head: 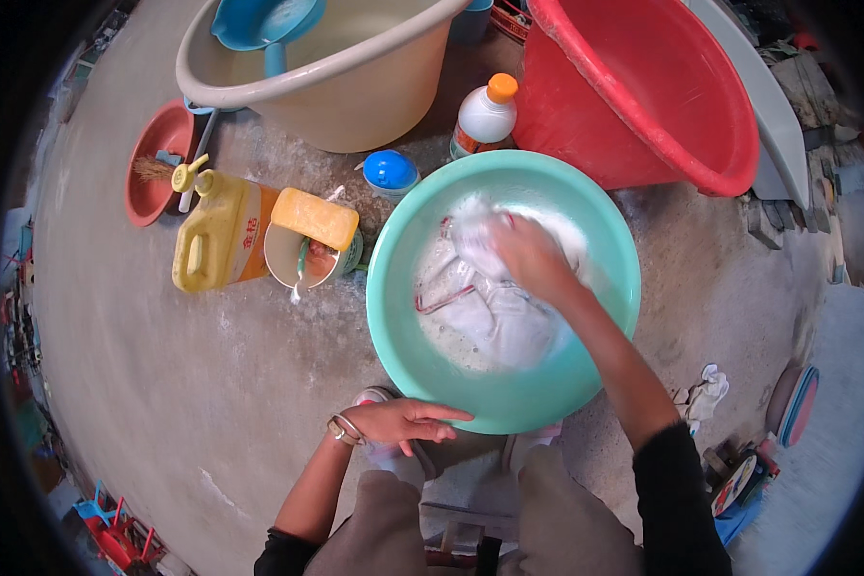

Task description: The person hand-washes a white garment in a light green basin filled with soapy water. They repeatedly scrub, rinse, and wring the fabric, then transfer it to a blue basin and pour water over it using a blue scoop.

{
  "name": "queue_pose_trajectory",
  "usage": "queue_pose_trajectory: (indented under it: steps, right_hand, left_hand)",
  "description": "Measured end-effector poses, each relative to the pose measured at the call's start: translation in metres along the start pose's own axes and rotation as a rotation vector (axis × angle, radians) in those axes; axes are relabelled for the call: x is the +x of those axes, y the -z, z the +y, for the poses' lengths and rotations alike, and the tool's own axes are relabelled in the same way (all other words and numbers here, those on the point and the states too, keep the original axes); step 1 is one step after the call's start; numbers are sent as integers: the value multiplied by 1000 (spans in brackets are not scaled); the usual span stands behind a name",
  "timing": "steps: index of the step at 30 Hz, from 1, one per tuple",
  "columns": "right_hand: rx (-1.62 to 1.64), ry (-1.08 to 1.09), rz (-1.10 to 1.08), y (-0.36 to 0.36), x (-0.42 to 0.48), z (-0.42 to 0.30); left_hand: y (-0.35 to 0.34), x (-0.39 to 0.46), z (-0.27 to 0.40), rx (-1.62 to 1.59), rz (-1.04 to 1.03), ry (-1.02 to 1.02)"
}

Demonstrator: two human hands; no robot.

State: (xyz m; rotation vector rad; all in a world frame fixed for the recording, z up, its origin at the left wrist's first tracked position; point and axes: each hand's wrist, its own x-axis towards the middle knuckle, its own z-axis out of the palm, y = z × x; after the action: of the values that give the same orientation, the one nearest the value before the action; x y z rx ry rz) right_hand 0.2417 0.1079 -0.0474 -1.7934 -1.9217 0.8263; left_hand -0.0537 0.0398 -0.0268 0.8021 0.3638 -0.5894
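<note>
A mint-green plastic basin (396,345) stands on the floor before me, holding soapy water and a white garment (518,324) with red trim. My right hand (536,255) is inside the basin, gripping a bunched, foamy part of the white cloth; motion blurs both. My left hand (410,423) lies at the basin's near rim, fingers apart, holding nothing. A yellow bar of soap (315,218) rests on top of a white tub (277,266), which has a green-handled brush (302,258) in it.
Beyond the basin are a beige tub (360,101) with a blue dipper (270,21), a red tub (576,122), a white bottle (486,115) and a blue-lidded container (390,171). Left stand a yellow jug (212,245) and a red-brown basin (151,198). White cloth (707,392) lies at right.
</note>
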Motion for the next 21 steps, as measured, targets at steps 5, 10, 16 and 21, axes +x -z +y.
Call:
queue_pose_trajectory:
  steps: [5,10,16,21]
  right_hand:
    - [-532,16,206,-60,-63,-2]
    - [-525,-228,-140,-62,0,23]
    - [-169,-446,-196,-34,44,38]
    - [679,-313,-226,-12,17,35]
  left_hand:
    - [3,-1,20,51,-39,47]
    - [6,-1,21,24,-50,86]
    - [1,-2,28,16,-26,83]
    - [3,0,15,57,1,-11]
